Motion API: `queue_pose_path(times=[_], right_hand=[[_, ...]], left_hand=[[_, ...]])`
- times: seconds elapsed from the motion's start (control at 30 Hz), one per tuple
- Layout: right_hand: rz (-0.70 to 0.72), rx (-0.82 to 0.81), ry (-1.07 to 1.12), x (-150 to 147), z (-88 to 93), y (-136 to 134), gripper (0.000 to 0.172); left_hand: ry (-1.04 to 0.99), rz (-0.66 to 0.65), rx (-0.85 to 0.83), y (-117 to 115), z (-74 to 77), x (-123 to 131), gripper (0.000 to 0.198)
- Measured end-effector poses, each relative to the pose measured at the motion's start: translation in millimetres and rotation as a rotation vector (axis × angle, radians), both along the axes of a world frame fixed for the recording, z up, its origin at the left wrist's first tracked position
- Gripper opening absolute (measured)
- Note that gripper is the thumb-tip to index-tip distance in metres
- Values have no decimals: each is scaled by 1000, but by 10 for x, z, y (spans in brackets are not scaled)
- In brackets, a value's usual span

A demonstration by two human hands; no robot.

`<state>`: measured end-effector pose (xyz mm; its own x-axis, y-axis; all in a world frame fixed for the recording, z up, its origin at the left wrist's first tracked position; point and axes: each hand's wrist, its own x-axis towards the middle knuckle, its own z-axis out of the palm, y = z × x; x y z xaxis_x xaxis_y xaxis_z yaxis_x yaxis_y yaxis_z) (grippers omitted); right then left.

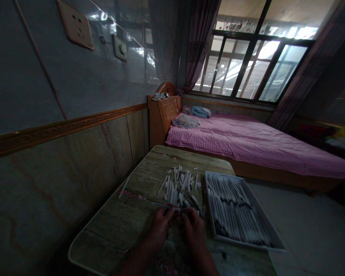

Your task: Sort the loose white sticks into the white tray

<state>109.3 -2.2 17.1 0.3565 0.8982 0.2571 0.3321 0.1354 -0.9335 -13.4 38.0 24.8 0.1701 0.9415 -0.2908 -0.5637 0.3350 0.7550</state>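
Observation:
Close together above the table's middle are my left hand (160,224) and my right hand (193,226), both with closed fingers. My left hand pinches a thin pale pen (168,206) lying crosswise, its tip pointing left. The fingers of my right hand close at the pen's right end, where something dark shows; its shape is too dim to tell. Just beyond my hands lies a loose heap of white pen barrels (172,189) and short white pieces, with several dark pieces (191,199) at its near right. A shallow white tray (250,245) on the right holds rows of dark-ended pens (238,218).
The wood-patterned table (109,230) stands beside a tiled wall (74,184). One loose white stick (124,187) lies near its left edge, and a small dark piece (224,255) below the tray. Beyond is a bed (232,138) with a pink checked cover.

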Motion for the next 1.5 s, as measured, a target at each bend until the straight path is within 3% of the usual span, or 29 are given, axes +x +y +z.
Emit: queue_pose_path(times=[1.0, 1.5], right_hand=[[-36, -5, -68, 10, -40, -1, 20], [-19, 39, -85, -2, -71, -9, 18]], left_hand=[[40, -13, 19, -13, 50, 27, 43], [89, -44, 62, -16, -11, 17, 45]])
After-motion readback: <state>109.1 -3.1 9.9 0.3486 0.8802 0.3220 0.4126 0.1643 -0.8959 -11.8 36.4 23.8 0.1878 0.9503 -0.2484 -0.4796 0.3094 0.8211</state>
